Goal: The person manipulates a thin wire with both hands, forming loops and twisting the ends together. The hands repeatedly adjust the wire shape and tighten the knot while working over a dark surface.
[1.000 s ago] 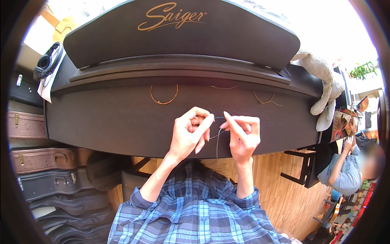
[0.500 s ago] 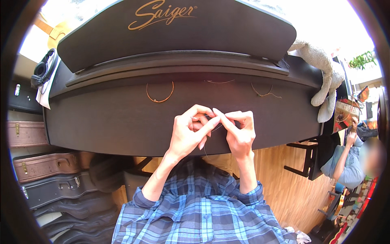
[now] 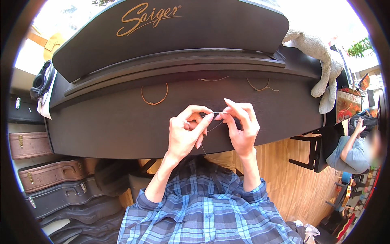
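Note:
A thin guitar string [image 3: 217, 127] runs between my hands in a loop, and its loose end hangs below my left hand. My left hand [image 3: 185, 130] pinches it between thumb and forefinger. Close beside it, my right hand [image 3: 242, 130] also grips the string at the fingertips, with one finger lifted away. Beyond my hands, on the dark piano lid, lie a curved copper-coloured string [image 3: 154, 103], a short straighter string [image 3: 215, 79] and a curled string [image 3: 263, 89].
A black music stand panel [image 3: 183, 36] rises behind the lid. A plush toy [image 3: 327, 69] drapes over the right end; headphones [image 3: 40, 79] lie at the left. Instrument cases [image 3: 57, 175] are stacked at left. Another person [image 3: 351, 152] sits at right.
My right hand has shifted slightly right and opened a little gap from the left, one finger now raised. The view has tilted slightly. The other person's arm has moved.

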The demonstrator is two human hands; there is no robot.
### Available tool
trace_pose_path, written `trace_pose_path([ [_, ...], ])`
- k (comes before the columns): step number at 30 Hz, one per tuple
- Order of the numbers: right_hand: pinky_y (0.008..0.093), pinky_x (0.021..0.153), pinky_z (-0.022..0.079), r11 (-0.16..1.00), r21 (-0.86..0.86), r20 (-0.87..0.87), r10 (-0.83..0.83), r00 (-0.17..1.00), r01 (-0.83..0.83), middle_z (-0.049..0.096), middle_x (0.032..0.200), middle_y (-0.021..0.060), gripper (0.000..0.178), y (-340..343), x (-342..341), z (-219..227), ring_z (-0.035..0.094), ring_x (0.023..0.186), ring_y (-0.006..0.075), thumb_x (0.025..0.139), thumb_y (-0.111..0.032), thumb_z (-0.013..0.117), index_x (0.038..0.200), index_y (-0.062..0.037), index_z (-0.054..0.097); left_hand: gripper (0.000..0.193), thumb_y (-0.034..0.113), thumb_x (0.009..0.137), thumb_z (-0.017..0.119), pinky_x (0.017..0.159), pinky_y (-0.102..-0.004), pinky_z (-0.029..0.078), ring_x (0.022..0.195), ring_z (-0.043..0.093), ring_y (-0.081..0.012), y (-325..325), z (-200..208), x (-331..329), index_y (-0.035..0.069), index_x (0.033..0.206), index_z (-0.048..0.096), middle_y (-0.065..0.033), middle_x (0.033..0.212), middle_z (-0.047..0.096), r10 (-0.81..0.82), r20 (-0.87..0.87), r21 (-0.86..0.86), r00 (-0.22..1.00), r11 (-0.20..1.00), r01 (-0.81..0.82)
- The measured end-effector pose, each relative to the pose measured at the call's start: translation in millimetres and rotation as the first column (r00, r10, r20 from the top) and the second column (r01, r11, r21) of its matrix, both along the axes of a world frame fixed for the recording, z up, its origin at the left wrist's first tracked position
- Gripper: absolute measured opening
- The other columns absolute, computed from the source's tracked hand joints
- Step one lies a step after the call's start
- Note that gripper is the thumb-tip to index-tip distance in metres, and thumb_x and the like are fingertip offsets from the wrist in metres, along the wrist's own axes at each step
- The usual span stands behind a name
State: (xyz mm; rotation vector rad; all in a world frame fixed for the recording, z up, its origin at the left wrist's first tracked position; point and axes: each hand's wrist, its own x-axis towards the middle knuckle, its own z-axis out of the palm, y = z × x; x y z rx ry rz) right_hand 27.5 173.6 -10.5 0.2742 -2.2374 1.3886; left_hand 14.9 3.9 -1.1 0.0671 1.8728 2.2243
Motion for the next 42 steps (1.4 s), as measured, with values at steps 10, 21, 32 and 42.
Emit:
trace_pose_path([
  [10,0.0258,0.069,0.057,0.905,-0.397,0.249,0.265,0.932,-0.152,0.075,0.105,0.0127,0.034,11.6,-2.1,1.9,0.074,0.083,0.0170,0.099,-0.003,0.063,0.134,-0.0021,0.061,0.016,0.007,0.096,0.069,0.039,-0.0192,0.035,0.044,0.052,-0.0029,-0.3,-2.8,1.5,0.003,0.112,0.072,-0.0022,0.065,0.063,-0.012,-0.027,-0.049,1.000,0.999,0.011],
  [21,0.0245,0.066,0.054,0.831,-0.523,0.315,0.394,0.863,-0.189,0.074,0.103,0.0152,0.027,21.7,-4.1,5.0,0.071,0.077,0.0149,0.101,-0.005,0.061,0.128,0.0010,0.060,0.016,0.007,0.095,0.071,0.041,-0.0190,0.038,0.047,0.054,-0.0029,2.3,-4.3,2.5,0.003,0.110,0.073,-0.0016,0.067,0.065,0.028,-0.048,-0.063,0.998,0.998,-0.031],
  [32,0.0244,0.070,0.055,0.810,-0.544,0.306,0.434,0.847,-0.218,0.071,0.098,0.0074,0.021,22.6,-3.2,5.4,0.068,0.076,0.0114,0.100,-0.002,0.062,0.120,-0.0011,0.066,0.016,0.006,0.095,0.072,0.040,-0.0186,0.039,0.050,0.055,-0.0036,3.8,-3.3,2.9,0.000,0.110,0.072,-0.0035,0.071,0.066,0.021,-0.052,-0.084,0.998,0.996,-0.025],
  [42,0.0237,0.063,0.054,0.804,-0.565,0.277,0.395,0.876,-0.184,0.068,0.093,0.0084,0.021,21.6,-3.3,1.1,0.069,0.071,0.0124,0.105,-0.007,0.056,0.122,0.0000,0.065,0.013,0.004,0.094,0.071,0.040,-0.0196,0.038,0.049,0.055,-0.0034,8.6,-5.8,5.4,0.001,0.106,0.073,-0.0019,0.068,0.066,0.033,-0.194,-0.228,0.980,0.971,-0.078],
])
